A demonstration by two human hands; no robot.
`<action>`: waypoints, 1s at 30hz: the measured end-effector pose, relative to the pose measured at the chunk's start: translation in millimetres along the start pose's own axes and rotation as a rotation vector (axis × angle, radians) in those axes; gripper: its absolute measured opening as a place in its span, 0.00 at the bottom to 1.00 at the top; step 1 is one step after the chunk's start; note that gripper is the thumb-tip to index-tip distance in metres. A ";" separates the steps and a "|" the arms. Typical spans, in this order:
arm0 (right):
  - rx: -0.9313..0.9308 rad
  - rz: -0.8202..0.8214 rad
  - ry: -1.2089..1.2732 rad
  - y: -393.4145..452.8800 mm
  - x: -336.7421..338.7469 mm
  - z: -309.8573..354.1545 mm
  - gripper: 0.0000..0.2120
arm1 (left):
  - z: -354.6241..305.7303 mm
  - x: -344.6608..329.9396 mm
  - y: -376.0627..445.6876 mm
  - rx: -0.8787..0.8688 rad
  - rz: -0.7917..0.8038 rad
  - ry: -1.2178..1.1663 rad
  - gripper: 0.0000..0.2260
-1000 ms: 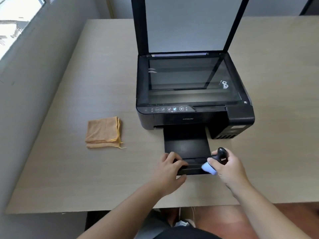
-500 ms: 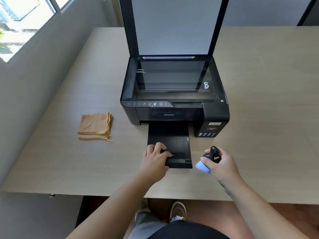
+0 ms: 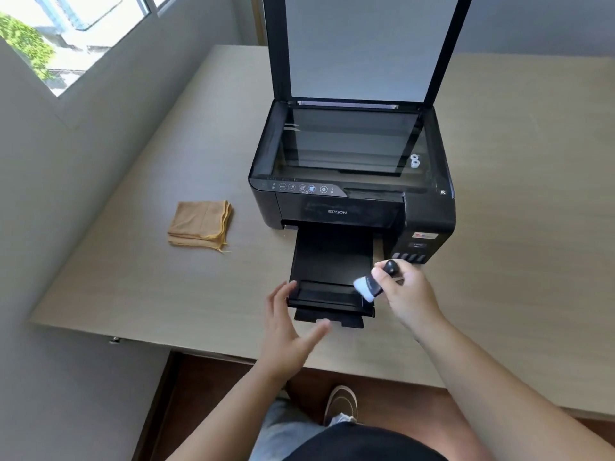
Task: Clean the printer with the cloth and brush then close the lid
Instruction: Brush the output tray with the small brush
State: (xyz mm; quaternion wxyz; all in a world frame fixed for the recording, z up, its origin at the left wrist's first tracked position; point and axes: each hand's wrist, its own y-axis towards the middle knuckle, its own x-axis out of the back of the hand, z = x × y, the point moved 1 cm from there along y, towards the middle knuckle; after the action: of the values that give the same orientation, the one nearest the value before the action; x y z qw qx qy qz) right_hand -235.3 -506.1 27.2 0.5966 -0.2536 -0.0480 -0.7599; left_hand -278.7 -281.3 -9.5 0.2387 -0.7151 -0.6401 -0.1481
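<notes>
Left hand (image 3: 289, 322) spread flat, fingers splayed at tray (image 3: 332, 271) front-left corner; right hand (image 3: 404, 294) gripping brush (image 3: 374, 281), bristles on tray's right edge; cloth (image 3: 199, 224) folded on table (image 3: 133, 261) left of printer (image 3: 349, 181), lid (image 3: 362, 44) upright.

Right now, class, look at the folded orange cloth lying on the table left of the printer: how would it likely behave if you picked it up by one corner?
The folded orange cloth would probably go floppy and unfold, since its stacked layers lie loose with frayed edges. It looks thin, so likely light. Pushed across the pale wooden table, it may bunch rather than slide.
</notes>
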 end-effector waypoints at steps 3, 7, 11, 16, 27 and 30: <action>0.110 0.051 -0.184 -5.1 -21.5 -2.2 0.03 | 3.5 -1.3 8.4 0.430 -0.122 -0.513 0.31; 0.137 0.077 -0.258 -6.2 -40.5 -10.8 0.04 | 12.2 1.0 24.7 0.641 -0.163 -0.937 0.23; 0.163 0.140 -0.238 1.3 -66.3 -1.1 0.06 | 13.7 3.6 30.9 0.681 -0.191 -1.001 0.19; 0.204 0.334 -0.217 0.2 -87.2 14.9 0.05 | 22.2 2.4 30.3 0.616 -0.164 -0.844 0.18; 0.159 0.134 -0.266 6.3 -59.6 -5.6 0.06 | 36.4 2.7 39.0 0.542 -0.064 -0.771 0.14; 0.201 0.287 -0.213 1.5 -91.0 10.1 0.07 | 37.5 2.0 39.1 0.542 -0.065 -0.770 0.14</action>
State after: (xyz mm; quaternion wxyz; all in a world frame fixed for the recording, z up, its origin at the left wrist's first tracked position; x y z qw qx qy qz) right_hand -216.1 -422.4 -4.7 0.7127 -0.2760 -0.1500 -0.6273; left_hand -243.3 -262.3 -46.0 0.1574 -0.6096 -0.7197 0.2927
